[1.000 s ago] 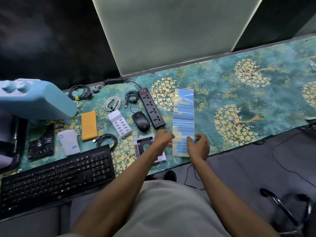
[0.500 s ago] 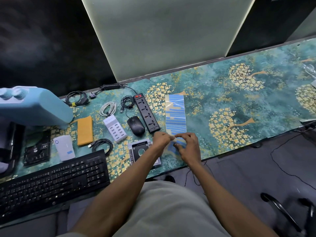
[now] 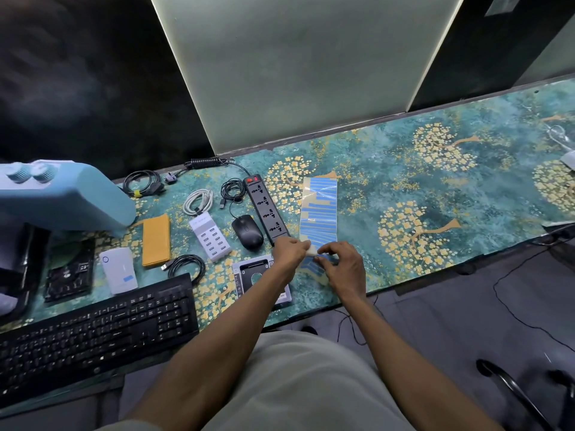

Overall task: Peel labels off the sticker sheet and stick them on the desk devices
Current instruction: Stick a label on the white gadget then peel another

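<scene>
Long tan sticker sheet with blue labels (image 3: pixel 319 213) lies on teal floral desk mat (image 3: pixel 435 188), right of black power strip (image 3: pixel 267 209). Left hand (image 3: pixel 289 251) and right hand (image 3: pixel 343 267) pinch sheet's near end, fingers curled.

Dim, softly blurred scene; wide-angle bending at the edges.

A long sticker sheet (image 3: pixel 319 213) of blue labels on tan backing lies flat on the desk (image 3: pixel 435 181), its near end lifted between both hands. Devices lie left of it: black power strip (image 3: pixel 267 209), black mouse (image 3: pixel 247 231), white multi-port charger (image 3: pixel 210 236), drive caddy (image 3: pixel 252 272), black keyboard (image 3: pixel 93 328).
</scene>
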A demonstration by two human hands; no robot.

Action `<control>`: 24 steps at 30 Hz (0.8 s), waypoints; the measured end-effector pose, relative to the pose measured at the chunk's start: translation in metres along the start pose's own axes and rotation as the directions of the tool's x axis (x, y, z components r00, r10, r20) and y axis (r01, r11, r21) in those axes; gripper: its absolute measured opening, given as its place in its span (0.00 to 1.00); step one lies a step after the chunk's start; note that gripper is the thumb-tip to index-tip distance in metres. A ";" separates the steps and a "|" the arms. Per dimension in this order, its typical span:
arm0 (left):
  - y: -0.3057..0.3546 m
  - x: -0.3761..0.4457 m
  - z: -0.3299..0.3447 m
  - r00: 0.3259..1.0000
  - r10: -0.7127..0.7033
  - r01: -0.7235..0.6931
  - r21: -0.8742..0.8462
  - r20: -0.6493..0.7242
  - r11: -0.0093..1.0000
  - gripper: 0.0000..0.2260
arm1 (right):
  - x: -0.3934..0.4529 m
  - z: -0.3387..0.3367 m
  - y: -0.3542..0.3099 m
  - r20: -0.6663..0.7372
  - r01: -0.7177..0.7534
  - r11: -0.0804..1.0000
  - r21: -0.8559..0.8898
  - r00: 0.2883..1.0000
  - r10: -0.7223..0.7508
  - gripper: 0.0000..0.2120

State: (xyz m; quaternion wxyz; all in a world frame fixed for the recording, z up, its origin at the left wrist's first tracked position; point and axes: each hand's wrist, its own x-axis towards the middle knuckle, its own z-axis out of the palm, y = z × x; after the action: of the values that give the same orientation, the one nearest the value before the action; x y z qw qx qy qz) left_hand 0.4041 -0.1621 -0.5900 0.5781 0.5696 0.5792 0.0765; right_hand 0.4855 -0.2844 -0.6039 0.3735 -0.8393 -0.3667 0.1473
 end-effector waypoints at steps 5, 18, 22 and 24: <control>-0.011 0.004 0.001 0.999 0.044 -0.044 -0.020 0.030 0.999 0.20 | 0.000 0.000 0.000 -0.048 -0.050 0.997 0.059 0.997 0.053 0.05; -0.024 -0.011 -0.073 0.983 -0.086 0.029 -0.328 -0.161 0.944 0.14 | 0.002 0.058 -0.058 0.085 -0.070 0.960 0.272 0.995 0.048 0.06; -0.046 -0.027 -0.129 0.954 -0.205 0.084 -0.464 -0.217 0.882 0.10 | -0.005 0.103 -0.093 0.275 -0.069 0.938 0.341 0.961 -0.029 0.06; -0.063 -0.031 -0.157 0.922 -0.255 0.077 -0.505 -0.292 0.860 0.10 | -0.010 0.123 -0.114 0.356 -0.060 0.929 0.366 0.931 -0.080 0.08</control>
State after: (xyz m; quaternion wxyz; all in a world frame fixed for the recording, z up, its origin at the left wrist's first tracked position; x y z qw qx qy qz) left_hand 0.2399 -0.1174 -0.5684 0.5944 0.3310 0.6823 0.2677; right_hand 0.3570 -0.1766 -0.6035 0.4513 -0.7097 -0.3994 0.3649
